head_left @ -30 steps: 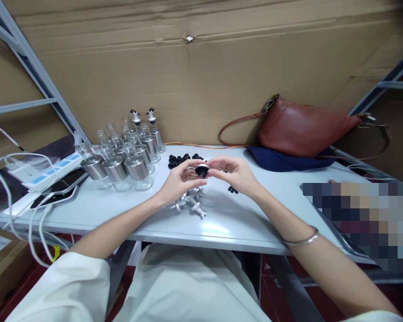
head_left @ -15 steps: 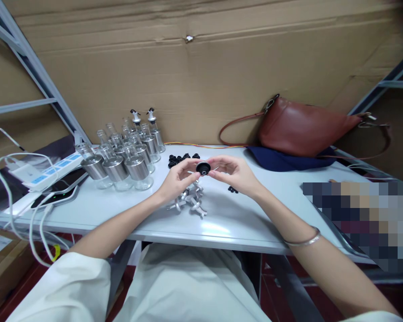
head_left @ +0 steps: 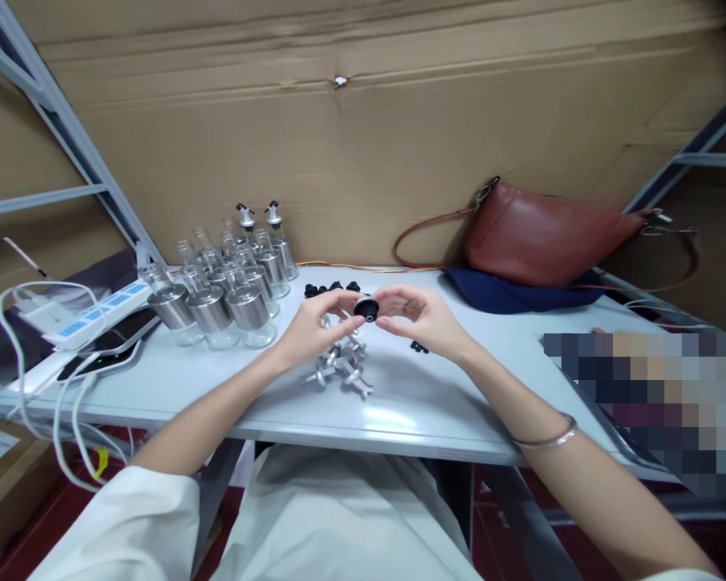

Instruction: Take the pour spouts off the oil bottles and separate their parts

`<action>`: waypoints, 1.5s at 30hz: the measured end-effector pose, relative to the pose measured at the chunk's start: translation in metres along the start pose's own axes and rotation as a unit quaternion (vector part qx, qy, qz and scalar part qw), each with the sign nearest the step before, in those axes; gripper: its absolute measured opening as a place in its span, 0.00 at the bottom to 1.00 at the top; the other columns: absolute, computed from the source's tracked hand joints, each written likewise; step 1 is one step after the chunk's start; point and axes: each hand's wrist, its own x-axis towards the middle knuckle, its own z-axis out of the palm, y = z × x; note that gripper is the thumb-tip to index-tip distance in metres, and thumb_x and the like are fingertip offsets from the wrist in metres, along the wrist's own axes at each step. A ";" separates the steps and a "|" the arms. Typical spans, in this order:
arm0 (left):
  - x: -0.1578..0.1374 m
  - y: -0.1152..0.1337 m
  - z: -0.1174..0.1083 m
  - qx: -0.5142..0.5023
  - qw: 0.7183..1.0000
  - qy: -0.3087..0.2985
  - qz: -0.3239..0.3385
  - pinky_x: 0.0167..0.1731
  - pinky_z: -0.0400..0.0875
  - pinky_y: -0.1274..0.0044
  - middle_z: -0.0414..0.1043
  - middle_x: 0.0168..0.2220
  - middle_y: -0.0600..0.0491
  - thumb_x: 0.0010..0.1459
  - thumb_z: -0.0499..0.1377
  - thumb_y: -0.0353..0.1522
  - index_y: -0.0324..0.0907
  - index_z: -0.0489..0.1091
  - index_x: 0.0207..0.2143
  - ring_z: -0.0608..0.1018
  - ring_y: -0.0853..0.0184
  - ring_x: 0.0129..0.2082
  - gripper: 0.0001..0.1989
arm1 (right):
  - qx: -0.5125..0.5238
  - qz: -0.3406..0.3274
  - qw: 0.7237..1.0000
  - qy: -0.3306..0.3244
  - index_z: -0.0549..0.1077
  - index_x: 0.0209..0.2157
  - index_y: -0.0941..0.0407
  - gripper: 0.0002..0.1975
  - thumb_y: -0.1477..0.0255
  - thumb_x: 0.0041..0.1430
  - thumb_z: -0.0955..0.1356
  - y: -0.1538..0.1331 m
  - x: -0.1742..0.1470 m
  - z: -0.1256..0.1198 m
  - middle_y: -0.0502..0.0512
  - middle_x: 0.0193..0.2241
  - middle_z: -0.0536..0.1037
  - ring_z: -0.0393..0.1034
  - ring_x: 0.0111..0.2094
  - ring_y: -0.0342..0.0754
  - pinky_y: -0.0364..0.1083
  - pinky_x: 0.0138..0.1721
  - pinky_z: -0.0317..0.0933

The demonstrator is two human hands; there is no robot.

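Between my two hands is a bottle pourer (head_left: 367, 309), its black ribbed stopper facing me and a bit of silver metal behind it. My left hand (head_left: 320, 324) pinches it from the left with thumb and fingers. From the right, the thumb and fingertips of my right hand (head_left: 420, 321) close on it too. Below them on the table lie several silver pourer spouts (head_left: 344, 367) in a loose heap. Black stoppers (head_left: 332, 287) sit just behind my left hand. A few small black parts (head_left: 419, 347) lie under my right wrist.
Several glass bottles with steel sleeves (head_left: 210, 315) stand on the table (head_left: 436, 403) at left; two at the back carry pourers. A power strip (head_left: 102, 315) with white cables is at far left. A brown bag (head_left: 544, 234) rests on dark blue cloth (head_left: 520, 300) at back right.
The pourer has tipped slightly, so its stopper end points more downward. Both hands keep their hold in nearly the same place. The whole view has shifted slightly.
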 end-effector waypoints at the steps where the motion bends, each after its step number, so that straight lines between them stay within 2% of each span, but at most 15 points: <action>1: 0.001 0.002 -0.002 0.016 1.000 -0.006 0.006 0.38 0.71 0.77 0.75 0.38 0.49 0.55 0.60 0.36 0.39 0.70 0.44 0.76 0.68 0.36 0.15 | 0.013 0.002 1.000 -0.003 0.72 0.36 0.57 0.16 0.65 0.46 0.74 0.000 0.000 0.001 0.53 0.30 0.78 0.73 0.31 0.46 0.48 0.39 0.70; 4: 0.005 0.006 -0.009 0.064 0.997 -0.028 0.015 0.37 0.70 0.77 0.75 0.40 0.49 0.56 0.59 0.36 0.40 0.70 0.44 0.76 0.68 0.37 0.15 | 0.035 0.003 0.999 -0.011 0.71 0.36 0.56 0.16 0.67 0.45 0.75 0.000 0.000 0.002 0.53 0.31 0.79 0.74 0.32 0.46 0.48 0.40 0.70; 6: 0.007 0.010 -0.016 0.126 0.990 -0.062 0.028 0.37 0.70 0.77 0.74 0.43 0.49 0.57 0.58 0.37 0.41 0.69 0.46 0.76 0.67 0.38 0.15 | 0.034 0.000 0.999 -0.005 0.71 0.36 0.56 0.16 0.67 0.44 0.75 0.000 0.000 0.003 0.53 0.31 0.79 0.74 0.32 0.46 0.48 0.41 0.70; 8: 0.008 0.018 -0.028 0.197 0.975 -0.083 0.059 0.40 0.70 0.75 0.72 0.45 0.49 0.58 0.58 0.37 0.43 0.69 0.47 0.75 0.66 0.42 0.15 | 0.029 -0.007 1.000 0.009 0.71 0.36 0.56 0.16 0.67 0.44 0.75 0.001 0.000 0.003 0.53 0.31 0.78 0.74 0.31 0.45 0.48 0.40 0.70; 9: 0.007 0.023 -0.037 0.229 0.967 -0.069 0.082 0.43 0.70 0.74 0.71 0.46 0.49 0.58 0.58 0.37 0.44 0.69 0.47 0.74 0.65 0.44 0.15 | 0.025 -0.011 0.999 0.019 0.71 0.36 0.56 0.17 0.67 0.44 0.75 0.001 0.000 0.003 0.53 0.31 0.78 0.74 0.31 0.45 0.47 0.39 0.71; 10: 0.005 0.028 -0.045 0.256 0.960 -0.030 0.106 0.47 0.68 0.72 0.71 0.47 0.49 0.58 0.58 0.37 0.44 0.69 0.47 0.73 0.64 0.47 0.15 | 0.020 -0.015 0.999 0.028 0.70 0.36 0.56 0.17 0.67 0.44 0.75 0.001 0.000 0.002 0.53 0.31 0.78 0.74 0.31 0.45 0.47 0.39 0.71; 13: -0.005 0.040 -0.071 0.300 0.923 0.191 0.145 0.52 0.65 0.68 0.68 0.49 0.51 0.58 0.58 0.37 0.45 0.68 0.47 0.69 0.62 0.52 0.15 | 0.005 -0.026 0.999 0.047 0.70 0.35 0.56 0.17 0.65 0.44 0.74 0.001 0.001 0.001 0.53 0.31 0.78 0.73 0.31 0.45 0.47 0.38 0.71; 15: -0.014 0.040 -0.083 0.314 0.895 0.300 0.101 0.54 0.63 0.67 0.65 0.52 0.52 0.58 0.57 0.36 0.48 0.64 0.51 0.67 0.60 0.54 0.18 | 0.002 -0.034 0.998 0.050 0.70 0.35 0.56 0.16 0.64 0.45 0.74 0.001 0.001 0.000 0.53 0.31 0.77 0.74 0.31 0.45 0.47 0.38 0.71; 17: -0.023 0.033 -0.088 0.328 0.880 0.342 0.032 0.55 0.62 0.66 0.64 0.53 0.50 0.58 0.57 0.36 0.49 0.62 0.53 0.67 0.59 0.55 0.20 | 0.004 -0.042 0.998 0.050 0.70 0.35 0.56 0.16 0.64 0.45 0.74 0.000 0.002 0.000 0.54 0.32 0.77 0.74 0.32 0.45 0.47 0.39 0.71; 20: -0.030 0.017 -0.089 0.345 0.875 0.336 -0.043 0.52 0.65 0.65 0.65 0.52 0.47 0.57 0.56 0.34 0.46 0.61 0.53 0.69 0.58 0.53 0.20 | 0.001 -0.046 0.998 0.050 0.70 0.35 0.56 0.17 0.63 0.45 0.74 -0.001 0.002 0.001 0.55 0.33 0.77 0.74 0.33 0.46 0.48 0.39 0.71; 23: -0.033 0.008 -0.088 0.351 0.878 0.311 -0.097 0.47 0.69 0.67 0.66 0.50 0.46 0.57 0.54 0.32 0.43 0.62 0.52 0.74 0.60 0.46 0.19 | -0.006 -0.050 0.997 0.055 0.70 0.36 0.56 0.17 0.63 0.46 0.74 -0.001 0.002 0.000 0.55 0.34 0.77 0.74 0.34 0.46 0.47 0.39 0.71; 28: -0.042 0.016 -0.083 0.335 0.874 0.324 -0.136 0.41 0.70 0.70 0.70 0.42 0.48 0.56 0.55 0.35 0.42 0.64 0.47 0.75 0.61 0.40 0.16 | -0.008 -0.069 0.996 0.056 0.70 0.37 0.56 0.15 0.68 0.47 0.73 -0.002 0.000 -0.002 0.55 0.33 0.78 0.74 0.33 0.45 0.46 0.40 0.71; 36: -0.073 0.035 -0.066 0.268 0.904 0.314 -0.115 0.39 0.68 0.73 0.69 0.37 0.53 0.54 0.58 0.41 0.44 0.66 0.38 0.73 0.64 0.38 0.12 | -0.026 -0.075 0.994 0.073 0.71 0.36 0.56 0.17 0.62 0.46 0.74 -0.008 0.000 0.000 0.55 0.33 0.78 0.74 0.33 0.46 0.48 0.42 0.71; 41: -0.089 0.045 -0.051 0.067 0.964 0.248 -0.072 0.37 0.71 0.73 0.67 0.38 0.53 0.56 0.58 0.36 0.44 0.60 0.39 0.76 0.65 0.37 0.11 | -0.023 -0.091 0.992 0.086 0.73 0.36 0.55 0.16 0.63 0.46 0.74 -0.009 -0.001 -0.001 0.54 0.34 0.78 0.74 0.34 0.46 0.47 0.41 0.71; 45: -0.090 0.050 -0.030 -0.051 0.977 0.205 -0.009 0.38 0.72 0.70 0.69 0.39 0.52 0.58 0.56 0.32 0.47 0.57 0.46 0.76 0.65 0.35 0.14 | -0.041 -0.089 0.991 0.090 0.75 0.41 0.53 0.18 0.62 0.47 0.73 -0.009 0.000 0.000 0.55 0.38 0.79 0.74 0.36 0.48 0.50 0.42 0.71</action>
